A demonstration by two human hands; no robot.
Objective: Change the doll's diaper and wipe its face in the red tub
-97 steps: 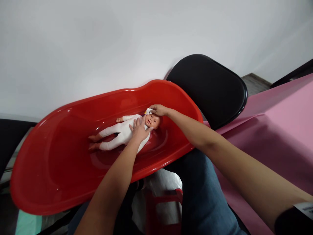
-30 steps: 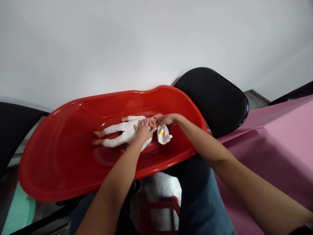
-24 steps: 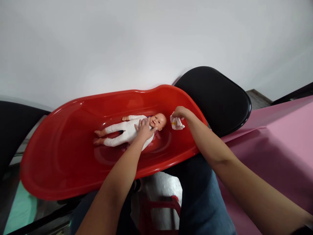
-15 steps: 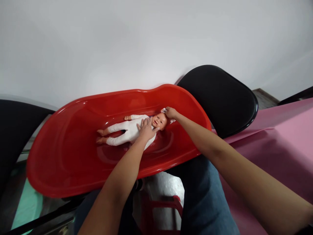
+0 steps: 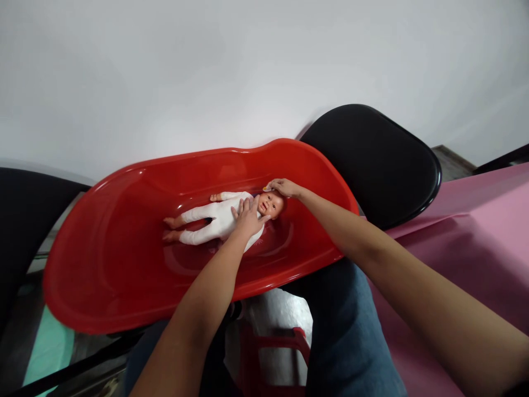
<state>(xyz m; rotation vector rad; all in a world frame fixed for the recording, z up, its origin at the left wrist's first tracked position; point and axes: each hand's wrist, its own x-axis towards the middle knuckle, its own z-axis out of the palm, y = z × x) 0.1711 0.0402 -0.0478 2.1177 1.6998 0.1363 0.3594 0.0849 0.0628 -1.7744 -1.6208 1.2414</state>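
A baby doll (image 5: 215, 216) in a white suit lies on its back inside a red plastic baby tub (image 5: 124, 259), head to the right. My left hand (image 5: 247, 218) rests flat on the doll's chest, fingers spread. My right hand (image 5: 285, 188) is closed on a small white cloth (image 5: 267, 187) and presses it against the top of the doll's head; most of the cloth is hidden under my fingers.
A black chair seat (image 5: 372, 160) stands behind the tub at the right. A pink cloth (image 5: 467, 237) covers the surface on the right. My jeans-clad leg (image 5: 347, 336) and a red stool (image 5: 276, 353) show below the tub. A white wall fills the background.
My right hand drew the cloth away to the right of the doll's head, then brought it back onto the top of the head. My left hand stayed on the doll's chest.
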